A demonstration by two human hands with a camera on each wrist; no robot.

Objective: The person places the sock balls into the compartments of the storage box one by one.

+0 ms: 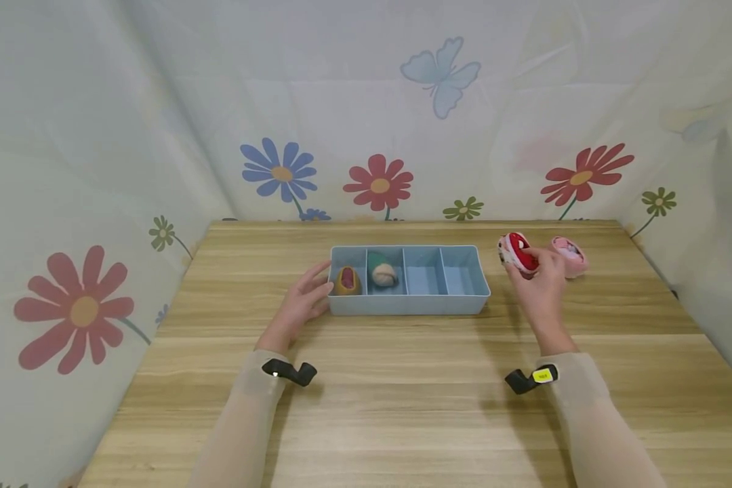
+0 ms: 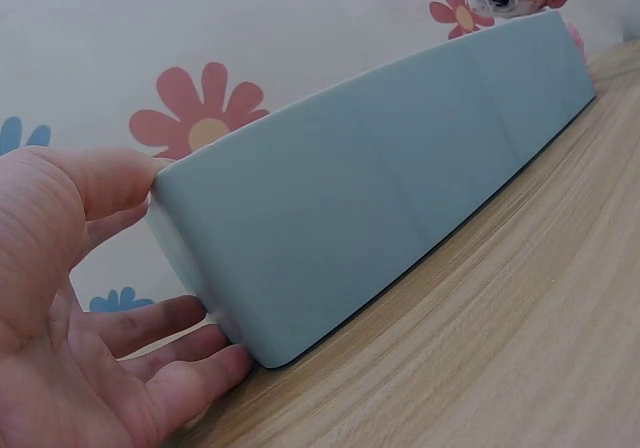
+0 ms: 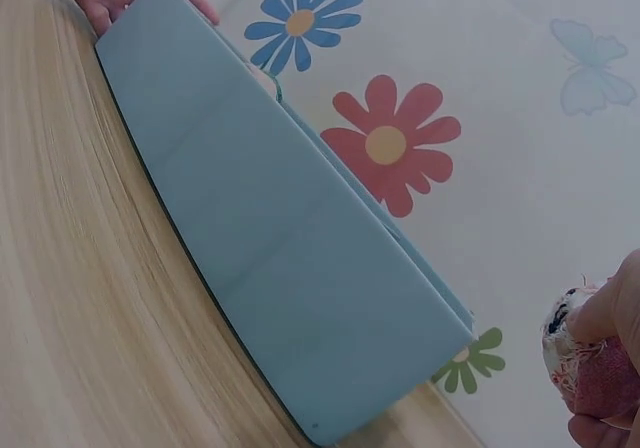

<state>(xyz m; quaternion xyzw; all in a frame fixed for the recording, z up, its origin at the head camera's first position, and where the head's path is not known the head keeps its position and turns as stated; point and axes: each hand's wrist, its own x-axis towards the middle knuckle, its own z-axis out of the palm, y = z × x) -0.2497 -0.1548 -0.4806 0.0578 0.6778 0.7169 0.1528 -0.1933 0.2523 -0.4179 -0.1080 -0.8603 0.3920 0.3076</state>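
A light blue divided box (image 1: 409,306) stands on the wooden table. My left hand (image 1: 303,303) touches its left end, thumb at the top corner and fingers against the end wall, as the left wrist view shows. In the leftmost compartment lies a balled sock in mustard and dark red (image 1: 347,280). Beside it, the second compartment holds a green and beige balled sock (image 1: 383,274). Just off the box's right end, my right hand (image 1: 543,288) pinches a red and white balled sock (image 1: 511,252) above the table. Close behind that hand is a pink balled sock (image 1: 570,257).
The two right compartments (image 1: 423,271) of the box show bare blue floors. Behind the wooden table (image 1: 396,393) hangs a pale curtain (image 1: 317,81) printed with flowers and a butterfly. Each wrist wears a small black camera.
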